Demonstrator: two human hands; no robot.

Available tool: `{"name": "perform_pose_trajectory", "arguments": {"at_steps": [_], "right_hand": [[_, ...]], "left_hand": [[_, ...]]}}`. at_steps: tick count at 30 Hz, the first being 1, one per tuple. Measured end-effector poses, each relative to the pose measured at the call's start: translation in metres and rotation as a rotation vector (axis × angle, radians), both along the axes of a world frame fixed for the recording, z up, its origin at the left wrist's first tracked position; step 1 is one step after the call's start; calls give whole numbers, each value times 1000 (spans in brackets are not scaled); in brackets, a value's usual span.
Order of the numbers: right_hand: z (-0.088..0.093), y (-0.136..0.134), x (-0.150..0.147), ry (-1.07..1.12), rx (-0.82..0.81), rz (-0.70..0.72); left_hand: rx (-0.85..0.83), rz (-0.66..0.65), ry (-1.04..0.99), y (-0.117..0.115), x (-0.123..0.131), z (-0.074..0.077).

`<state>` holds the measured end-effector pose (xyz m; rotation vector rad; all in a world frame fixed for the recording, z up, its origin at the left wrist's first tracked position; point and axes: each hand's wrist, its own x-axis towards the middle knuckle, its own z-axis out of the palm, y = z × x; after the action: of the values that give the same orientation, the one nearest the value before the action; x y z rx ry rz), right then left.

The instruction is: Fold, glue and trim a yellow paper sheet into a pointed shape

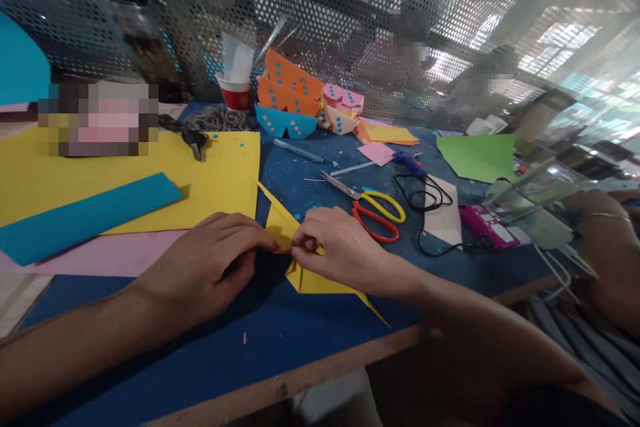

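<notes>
A folded yellow paper piece (325, 282) lies on the blue tabletop, with a long thin point at each end. My left hand (215, 260) pinches its left part between thumb and fingers. My right hand (340, 247) has its fingertips closed on the middle of the same piece, close to the left fingertips. Small creased folds show just below the right fingertips. Scissors (373, 208) with red and yellow handles rest just beyond my right hand, blades partly apart.
Yellow sheets (220, 180), a blue folded strip (90, 217) and keys (196, 141) lie left. Orange and blue paper pieces (290, 93) and a red-white cup (235, 92) stand behind. A corded blue tool (411, 163) and another person's arm (600, 240) are right.
</notes>
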<state>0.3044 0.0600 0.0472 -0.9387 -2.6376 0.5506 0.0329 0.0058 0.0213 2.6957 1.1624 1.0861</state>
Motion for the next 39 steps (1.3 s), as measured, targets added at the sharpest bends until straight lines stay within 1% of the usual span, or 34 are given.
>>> {"name": "perform_pose_trajectory", "arguments": {"at_steps": [5, 8, 14, 16, 22, 27, 28, 32, 36, 39], "right_hand": [[1, -1, -1, 13, 13, -6], [2, -2, -1, 11, -4, -5], [5, -3, -1, -6, -12, -15], [5, -4, 0, 10, -14, -11], [0, -3, -1, 5, -3, 15], [-2, -2, -2, 13, 21, 27], [-2, -2, -1, 11, 19, 28], [0, -2, 0, 9, 13, 33], [1, -2, 0, 10, 14, 42], [0, -2, 0, 13, 23, 40]], "left_hand": [[14, -108, 68, -2, -13, -12], [-14, -125, 128, -3, -18, -17], [49, -151, 172, -3, -20, -8], [57, -156, 204, -4, -19, -8], [82, -92, 153, -9, -16, -12], [-1, 21, -12, -11, -7, -3], [21, 16, -12, -9, -6, -2], [129, -87, 77, -2, -8, -2], [116, -82, 116, 0, -13, -5], [139, -95, 160, 0, -14, -3]]}}
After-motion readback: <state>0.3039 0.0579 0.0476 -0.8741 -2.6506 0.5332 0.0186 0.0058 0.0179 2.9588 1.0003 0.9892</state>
